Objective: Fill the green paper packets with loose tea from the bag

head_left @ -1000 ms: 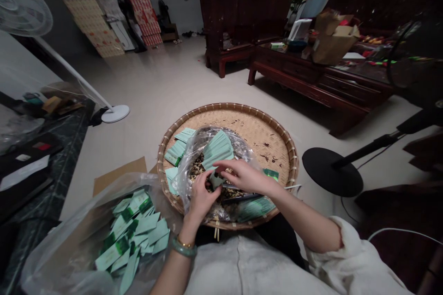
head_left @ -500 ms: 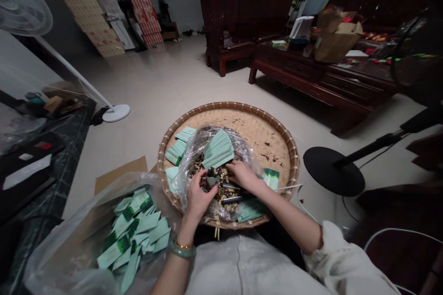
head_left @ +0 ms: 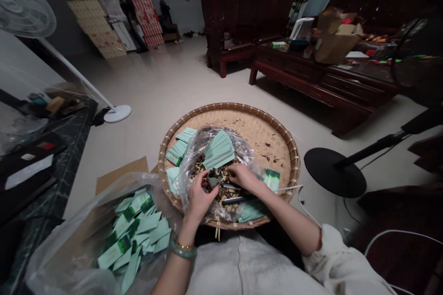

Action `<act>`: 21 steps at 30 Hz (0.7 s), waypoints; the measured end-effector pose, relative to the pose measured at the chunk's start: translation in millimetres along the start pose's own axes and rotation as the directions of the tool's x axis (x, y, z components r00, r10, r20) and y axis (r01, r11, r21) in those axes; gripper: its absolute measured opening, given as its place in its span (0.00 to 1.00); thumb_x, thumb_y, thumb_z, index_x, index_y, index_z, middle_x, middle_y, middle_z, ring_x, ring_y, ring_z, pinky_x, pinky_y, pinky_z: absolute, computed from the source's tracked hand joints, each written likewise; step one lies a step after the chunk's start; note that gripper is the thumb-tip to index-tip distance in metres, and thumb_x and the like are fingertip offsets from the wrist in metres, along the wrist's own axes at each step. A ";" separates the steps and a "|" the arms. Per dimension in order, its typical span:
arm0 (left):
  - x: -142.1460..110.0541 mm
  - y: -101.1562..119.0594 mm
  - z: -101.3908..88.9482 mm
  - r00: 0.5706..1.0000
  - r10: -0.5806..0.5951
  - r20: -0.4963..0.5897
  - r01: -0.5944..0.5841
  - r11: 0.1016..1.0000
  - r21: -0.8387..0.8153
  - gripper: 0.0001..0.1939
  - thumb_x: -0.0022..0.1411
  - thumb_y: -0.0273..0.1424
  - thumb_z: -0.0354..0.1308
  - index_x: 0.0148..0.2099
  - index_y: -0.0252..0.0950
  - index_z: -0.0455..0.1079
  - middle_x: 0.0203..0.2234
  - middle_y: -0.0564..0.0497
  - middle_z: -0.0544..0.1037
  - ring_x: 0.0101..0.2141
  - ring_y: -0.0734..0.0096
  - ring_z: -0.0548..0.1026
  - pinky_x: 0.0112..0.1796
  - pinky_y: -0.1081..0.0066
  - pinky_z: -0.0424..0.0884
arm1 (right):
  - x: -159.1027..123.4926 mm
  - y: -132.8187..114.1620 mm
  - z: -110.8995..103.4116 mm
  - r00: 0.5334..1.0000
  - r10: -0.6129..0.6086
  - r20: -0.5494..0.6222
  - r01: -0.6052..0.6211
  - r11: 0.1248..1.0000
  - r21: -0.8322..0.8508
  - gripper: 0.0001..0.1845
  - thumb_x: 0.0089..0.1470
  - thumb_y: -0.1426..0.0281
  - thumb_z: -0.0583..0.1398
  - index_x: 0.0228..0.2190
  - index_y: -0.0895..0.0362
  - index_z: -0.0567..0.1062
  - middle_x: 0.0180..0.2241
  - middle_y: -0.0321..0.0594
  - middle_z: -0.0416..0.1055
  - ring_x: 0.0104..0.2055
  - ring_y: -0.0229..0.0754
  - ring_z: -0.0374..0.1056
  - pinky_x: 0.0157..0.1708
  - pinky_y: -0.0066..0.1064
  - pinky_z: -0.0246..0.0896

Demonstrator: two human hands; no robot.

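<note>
packet (head_left: 214, 181) of dark bits clamped in left hand (head_left: 201, 196), right hand (head_left: 242, 177) apart, round tray (head_left: 273, 131) beneath

Free passage is left over the far right part of the round woven tray (head_left: 252, 122), where only dark scraps are scattered. Nearer, the way is blocked by the fanned green packets (head_left: 219, 150), the plastic bag (head_left: 242, 139) and the tray's raised rim (head_left: 295, 156).

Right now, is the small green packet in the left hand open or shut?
Open: the packet, held between thumb and fingers of the left hand, has its mouth spread, showing a dark inside.
</note>
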State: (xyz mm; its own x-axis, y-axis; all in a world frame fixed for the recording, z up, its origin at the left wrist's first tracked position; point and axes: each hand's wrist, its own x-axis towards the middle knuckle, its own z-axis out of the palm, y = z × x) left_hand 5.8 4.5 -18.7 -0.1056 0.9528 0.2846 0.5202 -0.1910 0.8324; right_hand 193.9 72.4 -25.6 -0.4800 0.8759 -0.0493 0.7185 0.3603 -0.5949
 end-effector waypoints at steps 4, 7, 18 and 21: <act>0.1 -0.4 -0.5 1.000 0.001 0.003 -0.001 1.000 0.013 0.22 0.50 0.29 0.62 0.49 0.35 0.66 0.43 0.43 0.73 0.41 0.62 0.75 0.38 0.63 0.75 | -3.8 1.4 -10.9 0.998 0.040 -0.049 -0.036 0.997 0.069 0.12 0.47 0.77 0.59 0.36 0.60 0.78 0.32 0.42 0.76 0.32 0.41 0.69 0.33 0.28 0.60; 0.7 0.5 -0.8 0.999 0.028 0.022 -0.029 0.999 0.034 0.22 0.51 0.28 0.62 0.49 0.36 0.66 0.44 0.44 0.73 0.42 0.61 0.74 0.39 0.63 0.75 | -8.7 -1.7 -24.9 0.990 0.091 -0.104 -0.070 0.979 0.190 0.13 0.46 0.76 0.59 0.36 0.60 0.78 0.31 0.40 0.77 0.30 0.39 0.70 0.30 0.27 0.61; 0.5 2.0 3.2 0.995 0.090 0.035 -0.093 0.992 0.088 0.21 0.50 0.27 0.61 0.49 0.37 0.66 0.42 0.46 0.74 0.42 0.61 0.73 0.39 0.63 0.73 | -18.2 -66.6 -70.2 0.984 -0.112 -0.137 0.151 0.935 0.321 0.10 0.49 0.73 0.61 0.35 0.56 0.80 0.33 0.40 0.79 0.35 0.43 0.73 0.36 0.31 0.65; 0.3 0.8 3.0 0.996 0.087 0.038 -0.090 0.991 0.099 0.22 0.50 0.26 0.61 0.49 0.37 0.66 0.42 0.46 0.74 0.42 0.61 0.73 0.38 0.63 0.73 | -18.2 -73.8 -69.9 0.973 -0.196 -0.119 0.220 0.945 0.243 0.11 0.51 0.75 0.60 0.36 0.55 0.80 0.34 0.41 0.79 0.36 0.43 0.73 0.37 0.31 0.65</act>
State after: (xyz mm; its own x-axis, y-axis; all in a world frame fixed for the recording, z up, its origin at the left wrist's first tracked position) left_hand 8.7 5.4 -19.4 -0.0277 0.9410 0.3374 0.6088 -0.2518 0.7523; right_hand 184.8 52.3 75.2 -0.5481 0.8201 0.1644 0.4507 0.4551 -0.7679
